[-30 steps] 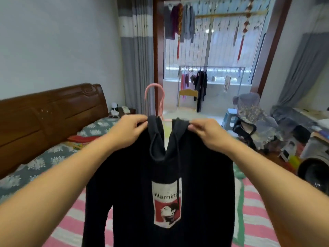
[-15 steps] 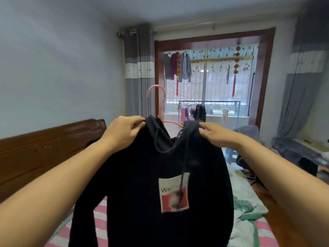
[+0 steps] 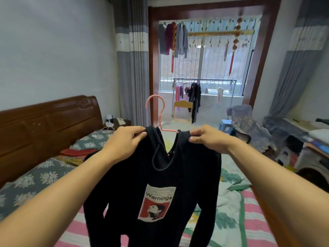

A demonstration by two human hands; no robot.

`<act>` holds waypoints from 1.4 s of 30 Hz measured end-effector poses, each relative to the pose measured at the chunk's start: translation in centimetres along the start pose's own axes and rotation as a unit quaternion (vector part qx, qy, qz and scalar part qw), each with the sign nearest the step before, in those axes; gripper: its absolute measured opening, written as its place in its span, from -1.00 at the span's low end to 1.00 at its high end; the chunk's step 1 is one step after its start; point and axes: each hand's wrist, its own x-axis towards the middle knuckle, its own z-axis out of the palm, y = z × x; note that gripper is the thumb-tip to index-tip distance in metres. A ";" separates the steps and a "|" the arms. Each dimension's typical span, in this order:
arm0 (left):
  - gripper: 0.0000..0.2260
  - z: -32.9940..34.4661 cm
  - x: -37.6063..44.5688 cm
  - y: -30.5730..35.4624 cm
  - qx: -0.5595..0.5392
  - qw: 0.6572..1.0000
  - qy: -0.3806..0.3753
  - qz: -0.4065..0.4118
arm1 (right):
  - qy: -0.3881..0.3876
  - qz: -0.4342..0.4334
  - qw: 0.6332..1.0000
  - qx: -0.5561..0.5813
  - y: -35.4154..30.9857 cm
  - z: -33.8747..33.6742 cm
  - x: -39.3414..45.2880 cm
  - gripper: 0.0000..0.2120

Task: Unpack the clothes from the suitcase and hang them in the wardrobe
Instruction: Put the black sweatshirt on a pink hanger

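Observation:
A black hooded top (image 3: 124, 189) with a red and white "Warnings" patch hangs in front of me over the bed. A pink hanger (image 3: 160, 111) sits inside its neck, its hook standing up between my hands. My left hand (image 3: 124, 141) pinches the left shoulder of the top. My right hand (image 3: 206, 138) pinches the right shoulder. No suitcase or wardrobe is in view.
A bed (image 3: 35, 180) with a wooden headboard (image 3: 48, 122) lies below and to the left, with a pink striped sheet (image 3: 256, 211). A cluttered chair (image 3: 245, 122) and desk (image 3: 302, 132) stand on the right. A clothes rack (image 3: 204, 91) stands in the balcony ahead.
The view tipped up toward the ceiling and came back down. Both hands keep the same hold on the top's shoulders, with the hanger in its neck.

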 end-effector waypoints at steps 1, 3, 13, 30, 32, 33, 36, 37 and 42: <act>-0.81 0.4 -0.5 -0.3 -0.012 1.000 -0.006 -0.005 | 0.015 -0.013 1.000 0.013 -0.4 1.0 0.2 -0.76; -0.81 1.6 -1.6 -0.6 -0.045 0.999 -0.021 -0.002 | 0.045 -0.034 0.998 0.042 -1.4 3.6 0.6 -0.76; -0.75 3.2 -8.0 -6.0 -0.118 0.992 0.028 -0.038 | 0.104 -0.079 0.965 -0.229 3.5 7.4 -0.2 -0.74; -0.89 3.8 -9.4 -10.2 -0.098 0.993 -0.059 -0.020 | 0.035 -0.117 0.975 -0.187 3.3 18.0 0.6 -0.90; -0.86 3.3 -9.9 -10.8 -0.168 0.982 -0.054 -0.064 | 0.079 -0.122 0.974 -0.176 5.2 17.8 0.3 -0.82; -0.85 2.9 -10.1 -10.9 -0.179 0.981 -0.050 -0.063 | 0.106 -0.126 0.973 -0.163 5.6 17.8 0.3 -0.80; -0.90 1.2 -11.0 -12.4 -0.106 0.994 -0.008 -0.036 | 0.180 -0.148 0.959 -0.162 6.3 16.6 0.3 -0.77; -0.90 0.4 -11.4 -13.1 -0.052 0.998 -0.004 -0.037 | 0.211 -0.138 0.954 -0.161 6.8 15.6 0.2 -0.76; -0.72 0.5 -13.0 -11.4 0.032 0.989 -0.118 -0.080 | 0.195 -0.126 0.964 -0.131 7.7 13.3 0.0 -0.77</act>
